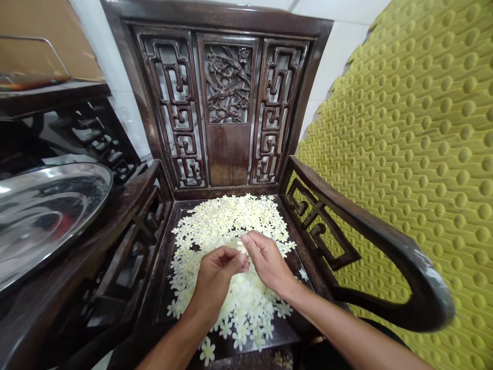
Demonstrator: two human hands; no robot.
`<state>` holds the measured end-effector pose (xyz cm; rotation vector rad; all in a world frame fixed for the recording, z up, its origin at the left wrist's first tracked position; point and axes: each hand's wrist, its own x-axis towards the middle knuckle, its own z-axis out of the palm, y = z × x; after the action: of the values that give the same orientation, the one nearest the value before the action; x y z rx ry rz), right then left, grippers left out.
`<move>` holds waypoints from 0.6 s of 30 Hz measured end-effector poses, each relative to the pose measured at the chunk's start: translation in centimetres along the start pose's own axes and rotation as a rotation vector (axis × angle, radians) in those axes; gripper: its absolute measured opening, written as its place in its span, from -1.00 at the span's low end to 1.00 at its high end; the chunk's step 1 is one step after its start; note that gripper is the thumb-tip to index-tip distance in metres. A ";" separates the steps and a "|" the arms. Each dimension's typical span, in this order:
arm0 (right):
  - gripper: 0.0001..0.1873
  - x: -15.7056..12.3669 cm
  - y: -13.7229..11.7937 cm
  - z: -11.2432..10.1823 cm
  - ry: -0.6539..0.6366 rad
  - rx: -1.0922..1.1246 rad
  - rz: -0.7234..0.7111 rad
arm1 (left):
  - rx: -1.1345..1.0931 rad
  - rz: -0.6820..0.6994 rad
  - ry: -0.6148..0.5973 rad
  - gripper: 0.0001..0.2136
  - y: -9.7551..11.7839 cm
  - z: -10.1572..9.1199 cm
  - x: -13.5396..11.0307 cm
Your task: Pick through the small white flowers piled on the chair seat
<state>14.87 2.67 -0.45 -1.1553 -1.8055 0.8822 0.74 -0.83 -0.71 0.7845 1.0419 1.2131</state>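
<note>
A heap of small white star-shaped flowers (227,221) covers the seat of a dark carved wooden chair (229,103). My left hand (215,275) and my right hand (267,259) meet above the middle of the heap, fingertips together. Both pinch one small white flower (242,247) between thumbs and fingers. The rest of the flowers lie loose around and under my hands.
A large shiny metal tray (46,210) rests on a dark wooden surface at the left. A yellow bumpy foam sheet (416,154) leans along the right, behind the chair's curved armrest (370,231). White wall shows behind the chair back.
</note>
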 end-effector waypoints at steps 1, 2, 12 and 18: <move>-0.54 0.0 0.0 0.0 0.014 0.030 0.002 | -0.006 0.009 0.026 -0.82 0.0 -0.1 0.1; -0.55 0.0 0.0 -0.1 0.021 0.055 -0.003 | -0.016 0.020 0.051 -0.82 0.1 -0.2 0.2; -0.69 0.8 0.1 -0.3 -0.063 0.658 0.315 | -0.035 0.062 0.086 -0.81 0.1 0.1 0.6; -0.72 0.8 -0.2 -0.4 -0.153 0.747 0.374 | 0.017 0.102 0.137 -0.83 0.1 0.0 0.6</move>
<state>14.92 3.36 0.11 -0.9417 -1.1840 1.7167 0.68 -0.25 -0.70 0.7843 1.1368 1.3620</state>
